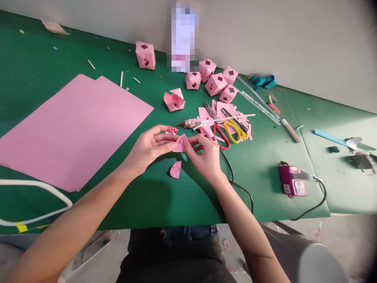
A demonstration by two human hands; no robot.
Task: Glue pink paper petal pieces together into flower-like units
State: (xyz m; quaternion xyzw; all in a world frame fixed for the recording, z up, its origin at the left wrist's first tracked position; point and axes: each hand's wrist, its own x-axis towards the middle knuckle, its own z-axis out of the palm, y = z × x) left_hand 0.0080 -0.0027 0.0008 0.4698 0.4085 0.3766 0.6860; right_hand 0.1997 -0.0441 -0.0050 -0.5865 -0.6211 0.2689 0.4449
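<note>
Between my hands is a small folded pink paper piece (180, 144). My left hand (149, 148) pinches its left side, with a red-and-white wrap around one fingertip. On the right side, my right hand (205, 153) grips the same piece between thumb and fingers. Just below lies another small pink folded piece (176, 169) on the green table. A pink glue gun (200, 124) with a stick in its back lies beyond my right hand, beside red-handled scissors (222, 137) and yellow-handled scissors (234, 131). Farther back sits a partly built open paper shape (174, 101).
Large pink sheets (73, 129) cover the left of the green table (141, 204). Several finished pink paper polyhedra (216, 83) stand near the wall, below a pixelated upright rectangle (183, 37). A purple power socket (293, 181) and black cord (243, 190) lie right. Clear strips (259, 104) lie behind.
</note>
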